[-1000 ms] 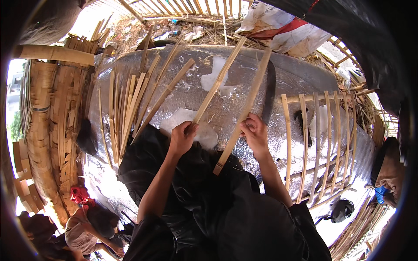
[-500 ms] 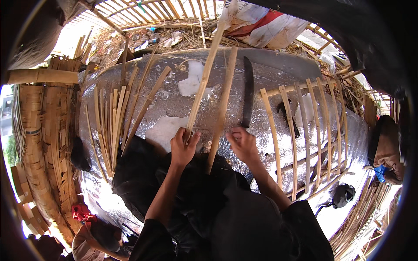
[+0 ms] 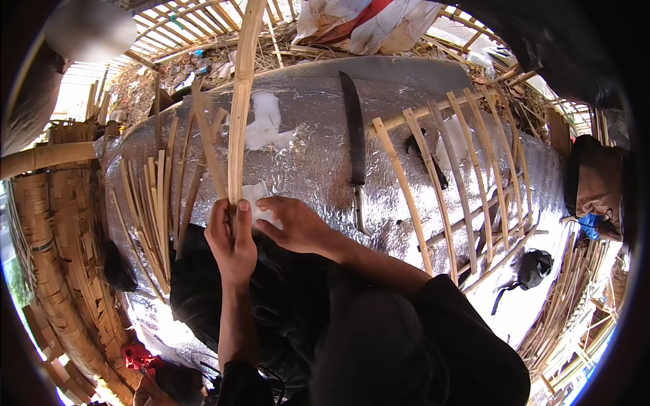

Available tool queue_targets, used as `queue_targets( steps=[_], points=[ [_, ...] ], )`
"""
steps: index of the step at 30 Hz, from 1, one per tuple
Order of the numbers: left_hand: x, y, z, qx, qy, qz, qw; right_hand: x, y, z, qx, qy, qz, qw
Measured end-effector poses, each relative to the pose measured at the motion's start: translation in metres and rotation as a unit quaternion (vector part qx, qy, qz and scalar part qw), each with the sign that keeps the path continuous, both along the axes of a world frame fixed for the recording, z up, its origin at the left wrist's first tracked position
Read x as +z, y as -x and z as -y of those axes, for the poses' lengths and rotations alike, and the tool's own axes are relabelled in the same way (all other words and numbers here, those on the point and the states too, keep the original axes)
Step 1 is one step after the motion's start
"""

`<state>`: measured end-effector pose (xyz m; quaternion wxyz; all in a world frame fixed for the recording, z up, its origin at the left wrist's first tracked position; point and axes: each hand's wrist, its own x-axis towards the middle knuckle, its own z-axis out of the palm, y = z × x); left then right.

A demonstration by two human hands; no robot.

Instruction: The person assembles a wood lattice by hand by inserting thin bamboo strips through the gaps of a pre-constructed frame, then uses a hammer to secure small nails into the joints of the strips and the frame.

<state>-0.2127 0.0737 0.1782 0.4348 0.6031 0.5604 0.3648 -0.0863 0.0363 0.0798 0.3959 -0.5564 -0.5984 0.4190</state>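
My left hand (image 3: 231,238) is closed round the lower end of a long pale bamboo strip (image 3: 241,111), which rises upright away from me. Close beside it, on the right, my right hand (image 3: 292,224) reaches across with thumb and fingers apart, holding nothing. A second bamboo strip (image 3: 208,145), smeared by motion, slants just left of the held one; its lower end passes behind my left hand. Right of my hands a machete (image 3: 353,125) lies on the silvery foil sheet (image 3: 305,162), its dark blade pointing away and its pale handle toward me.
Several loose bamboo strips (image 3: 159,196) lie to the left. On the right, a lattice of bamboo strips (image 3: 467,183) rests on the sheet, near a small black pouch (image 3: 535,267). Woven bamboo panels (image 3: 61,271) stand far left; a white-and-red sack (image 3: 369,24) sits at the back.
My right hand has moved left, next to my left hand. The second strip, formerly between my hands, is now left of the held strip. The whole view has shifted somewhat.
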Motion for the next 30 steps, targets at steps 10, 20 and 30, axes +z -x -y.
queue_targets(
  steps=[10,20,30],
  points=[
    [-0.072,-0.009,0.033,-0.032,0.046,-0.087,0.995,-0.027,-0.308,0.232,-0.497,0.051,0.462,0.733],
    [-0.132,0.034,0.007,0.05,-0.1,-0.464,0.879,-0.053,-0.332,0.279,-0.506,0.177,0.527,0.66],
    [-0.135,0.147,-0.01,0.138,-0.137,-0.501,0.843,-0.111,-0.384,0.31,-0.532,0.111,0.409,0.733]
  ],
)
